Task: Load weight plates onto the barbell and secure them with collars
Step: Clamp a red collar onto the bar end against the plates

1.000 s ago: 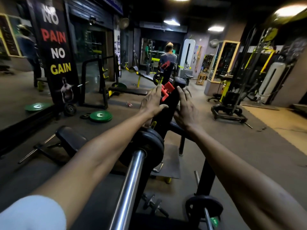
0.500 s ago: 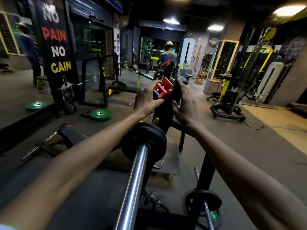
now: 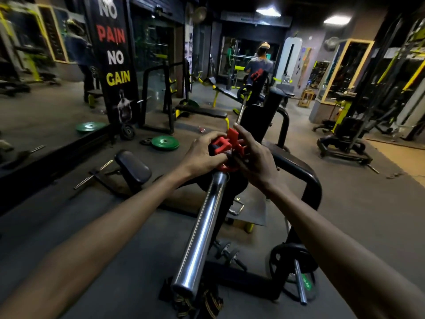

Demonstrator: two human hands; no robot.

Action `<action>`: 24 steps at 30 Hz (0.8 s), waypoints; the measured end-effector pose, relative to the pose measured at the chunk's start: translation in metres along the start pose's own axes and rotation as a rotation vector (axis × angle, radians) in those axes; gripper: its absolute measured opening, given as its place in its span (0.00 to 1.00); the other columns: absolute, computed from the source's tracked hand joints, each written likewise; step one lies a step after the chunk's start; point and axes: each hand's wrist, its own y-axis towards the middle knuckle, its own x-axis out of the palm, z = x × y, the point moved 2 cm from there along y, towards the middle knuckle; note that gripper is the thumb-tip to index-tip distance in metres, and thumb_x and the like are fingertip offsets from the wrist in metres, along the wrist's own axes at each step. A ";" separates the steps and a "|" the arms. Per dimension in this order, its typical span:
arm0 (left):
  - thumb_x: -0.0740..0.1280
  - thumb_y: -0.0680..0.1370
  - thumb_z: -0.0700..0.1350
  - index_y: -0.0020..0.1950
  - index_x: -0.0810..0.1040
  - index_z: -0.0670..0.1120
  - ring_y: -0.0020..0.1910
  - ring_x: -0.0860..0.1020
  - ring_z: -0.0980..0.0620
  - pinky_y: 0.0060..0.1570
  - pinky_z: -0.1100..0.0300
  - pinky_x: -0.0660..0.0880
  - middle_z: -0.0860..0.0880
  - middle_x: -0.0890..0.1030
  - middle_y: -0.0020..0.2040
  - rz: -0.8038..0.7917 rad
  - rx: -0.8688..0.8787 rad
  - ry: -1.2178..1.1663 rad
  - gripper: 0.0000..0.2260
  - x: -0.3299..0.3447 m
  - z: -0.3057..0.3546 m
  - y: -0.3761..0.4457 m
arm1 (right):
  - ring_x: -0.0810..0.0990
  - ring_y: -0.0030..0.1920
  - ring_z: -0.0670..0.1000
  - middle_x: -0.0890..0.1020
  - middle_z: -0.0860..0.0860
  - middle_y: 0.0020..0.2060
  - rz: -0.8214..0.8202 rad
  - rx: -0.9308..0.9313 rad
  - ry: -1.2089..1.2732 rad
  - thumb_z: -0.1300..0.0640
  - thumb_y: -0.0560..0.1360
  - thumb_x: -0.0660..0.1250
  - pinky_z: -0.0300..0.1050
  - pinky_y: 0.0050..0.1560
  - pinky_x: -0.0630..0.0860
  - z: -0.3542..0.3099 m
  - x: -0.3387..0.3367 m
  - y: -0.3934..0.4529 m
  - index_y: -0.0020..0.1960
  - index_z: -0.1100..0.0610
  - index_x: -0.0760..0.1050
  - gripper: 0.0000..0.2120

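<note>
1. At the centre of the frame both hands met on a red collar [image 3: 226, 146] that sat around the barbell sleeve [image 3: 202, 229], against a black weight plate [image 3: 238, 188] already on the bar.
2. The left hand [image 3: 203, 155] had its grip curled over the collar's left side, fingers wrapped on the red plastic.
3. The right hand [image 3: 250, 155] pinched the collar's raised lever from the right, fingertips up near the top of the clamp.
4. The chrome sleeve ran from the collar down to the lower centre of the frame, its free end bare.
5. Behind the hands, a black rack upright [image 3: 257, 120] blocked the view along the rest of the bar.
6. At lower right, a second black plate [image 3: 291, 259] sat on a short peg.
7. Left of centre, a green plate [image 3: 165, 142] lay flat on the floor; another green plate [image 3: 90, 126] lay further left.
8. A padded bench [image 3: 133, 168] stood left of the bar.
9. In the upper left hung a "NO PAIN NO GAIN" banner [image 3: 113, 56].
10. A person in a cap [image 3: 261, 63] stood at upper centre, back turned.
</note>
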 end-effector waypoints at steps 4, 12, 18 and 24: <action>0.74 0.70 0.46 0.66 0.81 0.49 0.58 0.85 0.50 0.63 0.47 0.81 0.51 0.86 0.59 -0.004 -0.116 -0.068 0.24 -0.015 0.009 -0.048 | 0.83 0.57 0.56 0.83 0.55 0.63 -0.022 -0.150 -0.029 0.45 0.80 0.66 0.52 0.54 0.81 -0.027 0.004 -0.028 0.83 0.47 0.59 0.34; 0.72 0.68 0.36 0.69 0.77 0.42 0.57 0.84 0.59 0.57 0.65 0.80 0.44 0.83 0.62 0.006 -0.286 -0.196 0.28 -0.028 0.060 -0.145 | 0.82 0.55 0.53 0.80 0.50 0.59 -0.168 -0.170 0.092 0.42 0.77 0.63 0.54 0.51 0.80 -0.075 -0.002 -0.094 0.84 0.44 0.57 0.37; 0.75 0.68 0.33 0.61 0.81 0.40 0.52 0.85 0.54 0.52 0.60 0.82 0.45 0.86 0.54 0.062 -0.340 -0.086 0.21 -0.051 0.094 -0.221 | 0.83 0.50 0.50 0.83 0.48 0.56 -0.177 -0.200 0.315 0.48 0.72 0.75 0.55 0.52 0.80 -0.117 -0.009 -0.139 0.76 0.47 0.72 0.33; 0.79 0.71 0.30 0.60 0.82 0.37 0.56 0.86 0.46 0.57 0.55 0.83 0.41 0.86 0.55 0.027 -0.355 -0.021 0.18 -0.066 0.115 -0.269 | 0.83 0.51 0.53 0.82 0.50 0.55 -0.208 -0.227 0.416 0.50 0.71 0.76 0.55 0.51 0.80 -0.149 -0.005 -0.167 0.72 0.49 0.74 0.30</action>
